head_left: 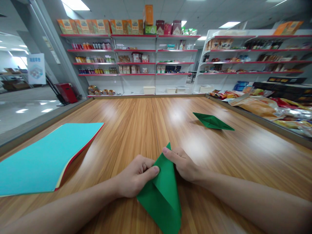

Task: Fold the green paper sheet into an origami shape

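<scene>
Both my hands hold one folded sheet of green paper above the near part of the wooden table. My left hand pinches its left edge, thumb on top and fingers curled underneath. Close to the pointed far tip, my right hand grips the paper with the thumb over it; its other fingers are partly hidden behind. The sheet has a long diagonal fold and widens toward me. Further off to the right, a folded green paper boat rests on the table.
A stack of coloured paper, light blue on top, lies at the left of the wooden table. Packaged snacks crowd the area beyond the right edge. Shelves of goods stand behind the far edge.
</scene>
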`<act>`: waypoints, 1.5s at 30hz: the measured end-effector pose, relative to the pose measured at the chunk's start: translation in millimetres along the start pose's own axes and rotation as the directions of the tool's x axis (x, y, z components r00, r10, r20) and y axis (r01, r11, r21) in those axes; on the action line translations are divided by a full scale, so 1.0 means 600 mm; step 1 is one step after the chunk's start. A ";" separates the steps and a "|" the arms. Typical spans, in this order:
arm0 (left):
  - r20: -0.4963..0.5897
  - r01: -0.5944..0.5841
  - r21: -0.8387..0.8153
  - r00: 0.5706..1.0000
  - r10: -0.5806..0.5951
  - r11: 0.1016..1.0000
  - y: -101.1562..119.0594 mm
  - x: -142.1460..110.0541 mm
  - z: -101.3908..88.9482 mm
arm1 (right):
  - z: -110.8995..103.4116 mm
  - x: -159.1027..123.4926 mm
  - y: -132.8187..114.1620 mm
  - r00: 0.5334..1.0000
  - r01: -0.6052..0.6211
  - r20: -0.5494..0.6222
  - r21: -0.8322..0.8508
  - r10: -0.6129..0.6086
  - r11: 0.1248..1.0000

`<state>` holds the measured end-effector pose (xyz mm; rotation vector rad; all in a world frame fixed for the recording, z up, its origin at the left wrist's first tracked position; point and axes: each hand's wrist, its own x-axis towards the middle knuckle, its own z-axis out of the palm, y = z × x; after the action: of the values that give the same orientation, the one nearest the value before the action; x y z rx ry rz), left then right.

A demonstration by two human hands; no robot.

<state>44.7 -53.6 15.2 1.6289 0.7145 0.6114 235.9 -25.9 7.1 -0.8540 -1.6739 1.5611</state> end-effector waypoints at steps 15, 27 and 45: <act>-0.057 -0.039 -0.026 0.998 0.038 0.999 0.006 0.001 0.003 | -0.003 -0.010 -0.008 0.991 -0.022 0.130 -0.014 0.024 1.000; -0.093 -0.072 -0.075 0.993 0.065 0.995 0.005 0.002 0.001 | -0.003 -0.009 -0.007 0.985 0.028 0.171 -0.048 -0.020 0.998; -0.163 -0.113 -0.143 0.983 0.089 0.983 0.010 0.003 0.002 | 0.001 -0.009 -0.008 0.984 0.053 0.173 -0.050 -0.044 0.997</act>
<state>47.7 -53.9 21.2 1.4942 0.6842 0.8541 238.1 -30.9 11.7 -0.7169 -1.8522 1.6007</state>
